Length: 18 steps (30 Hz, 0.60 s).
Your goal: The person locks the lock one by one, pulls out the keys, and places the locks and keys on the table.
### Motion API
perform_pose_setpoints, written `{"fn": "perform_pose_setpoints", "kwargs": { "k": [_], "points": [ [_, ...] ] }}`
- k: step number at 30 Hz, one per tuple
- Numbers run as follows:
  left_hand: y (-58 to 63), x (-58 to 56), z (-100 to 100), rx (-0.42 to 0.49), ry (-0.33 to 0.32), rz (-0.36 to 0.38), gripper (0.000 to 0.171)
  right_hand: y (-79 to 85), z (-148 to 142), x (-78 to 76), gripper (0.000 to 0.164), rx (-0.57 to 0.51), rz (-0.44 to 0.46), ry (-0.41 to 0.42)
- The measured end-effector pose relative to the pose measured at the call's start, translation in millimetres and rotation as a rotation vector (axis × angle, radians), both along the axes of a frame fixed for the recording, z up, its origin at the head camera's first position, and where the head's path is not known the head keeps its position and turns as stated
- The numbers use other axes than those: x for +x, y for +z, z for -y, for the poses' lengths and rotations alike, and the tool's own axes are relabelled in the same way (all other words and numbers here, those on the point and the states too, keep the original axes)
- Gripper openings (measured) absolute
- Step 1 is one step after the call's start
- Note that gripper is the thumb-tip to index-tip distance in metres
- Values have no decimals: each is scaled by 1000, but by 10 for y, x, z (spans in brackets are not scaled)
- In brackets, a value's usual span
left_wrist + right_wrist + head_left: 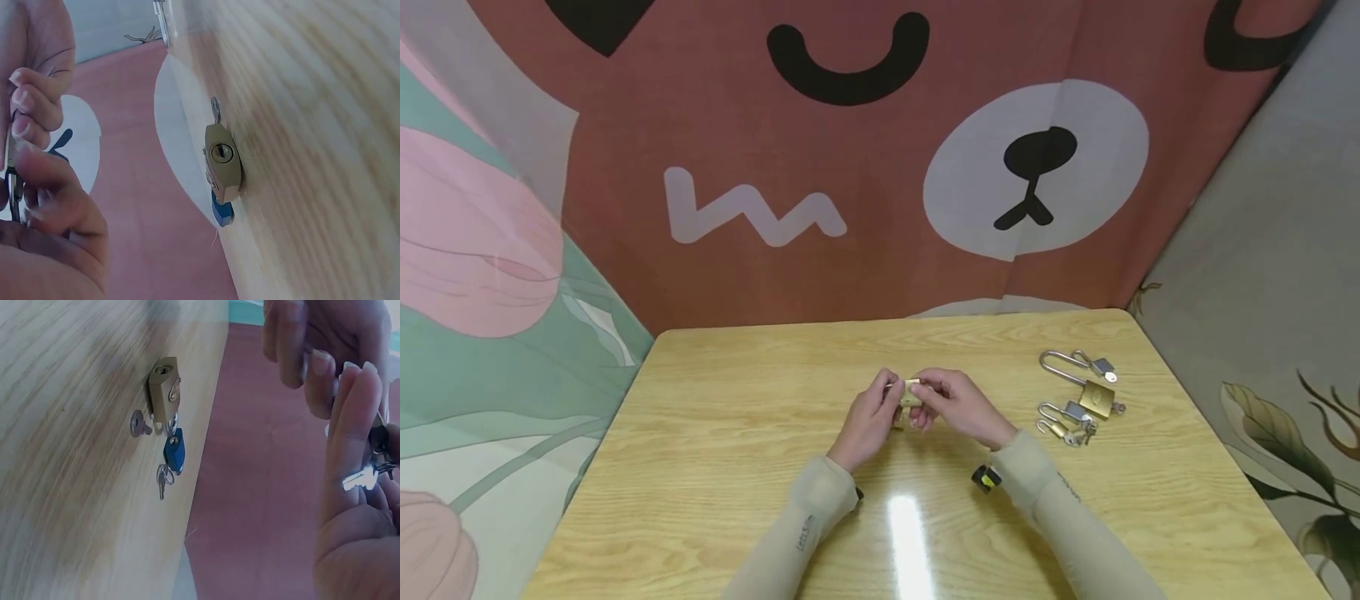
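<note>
In the head view, both hands meet over the middle of the table around a brass padlock (pixel 912 392). My left hand (pixel 867 417) grips its left end, where a bit of the shackle shows. At the other end my right hand (pixel 961 406) pinches what appears to be a key, largely hidden by the fingers. A bright key (pixel 360 479) hangs against the right palm in the right wrist view. Under the hands, another brass padlock (pixel 164 390) with a keyhole lies on the table beside a blue padlock (pixel 175 452) and small keys (pixel 162 479).
On the table's right side lie a long-shackled brass padlock (pixel 1097 400), grey padlocks (pixel 1077 410), a small brass padlock (pixel 1058 429) and keys (pixel 1086 430). The wooden table (pixel 737 467) ends at a printed curtain (pixel 880 283) behind.
</note>
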<state>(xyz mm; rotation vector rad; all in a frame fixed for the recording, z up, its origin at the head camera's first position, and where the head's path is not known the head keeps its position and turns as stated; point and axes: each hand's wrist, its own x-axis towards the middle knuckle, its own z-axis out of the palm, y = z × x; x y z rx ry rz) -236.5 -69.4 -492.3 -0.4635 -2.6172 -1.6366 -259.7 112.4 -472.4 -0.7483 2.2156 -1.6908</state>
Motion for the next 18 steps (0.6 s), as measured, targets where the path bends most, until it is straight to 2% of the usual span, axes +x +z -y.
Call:
{"fn": "perform_pose_setpoints", "kwargs": {
  "k": [6,13,16,18],
  "points": [
    [22,9,1,89,-30,46,33,2,29,11,22,32,-53,-16],
    [34,4,-2,110,-36,12,31,18,27,32,23,38,-35,-31],
    [63,12,4,128,-30,16,28,96,31,79,25,30,-27,-30],
    [134,38,11,145,-20,8,24,180,39,124,26,31,-38,-29]
  ]
}}
